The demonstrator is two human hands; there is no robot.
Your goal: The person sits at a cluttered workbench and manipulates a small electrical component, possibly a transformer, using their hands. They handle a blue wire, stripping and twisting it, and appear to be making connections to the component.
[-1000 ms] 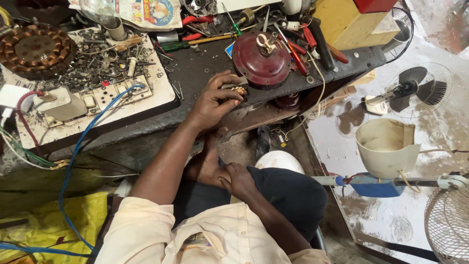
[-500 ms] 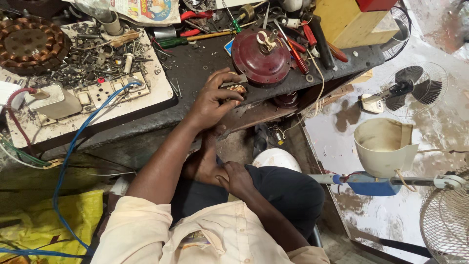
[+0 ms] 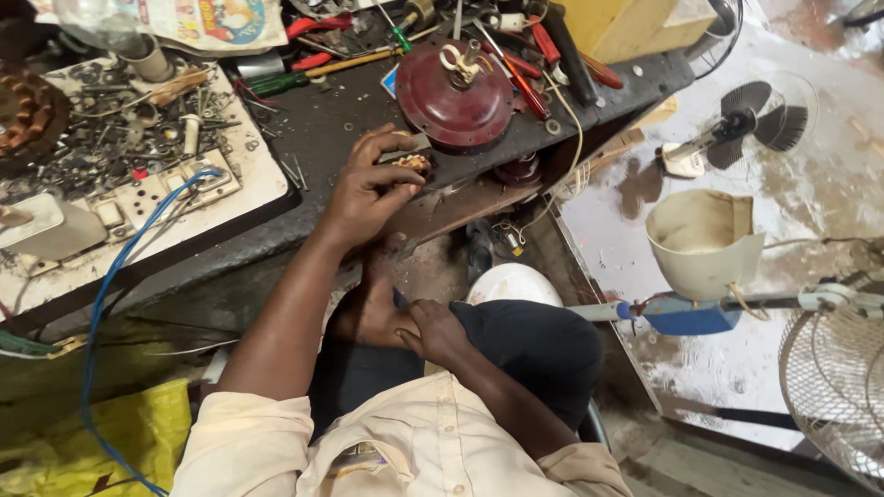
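Left hand (image 3: 368,189) fingers grasp a small copper-wound part (image 3: 412,164) on the desk (image 3: 322,129) beside the maroon motor housing (image 3: 456,92); right hand (image 3: 433,331) rests loosely curled on the lap. Inspecting stage; next calls for a steady lift.

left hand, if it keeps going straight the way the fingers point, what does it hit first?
Most likely the dark red motor housing. The left hand rests on the workbench around a small copper-wound part, fingers aimed up and right at it. The exact gap is hard to judge.

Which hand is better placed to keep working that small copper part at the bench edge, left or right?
Left, most likely. The left hand is on the bench with its fingers around the small copper part, beside the maroon motor housing. The right hand rests down in the lap.
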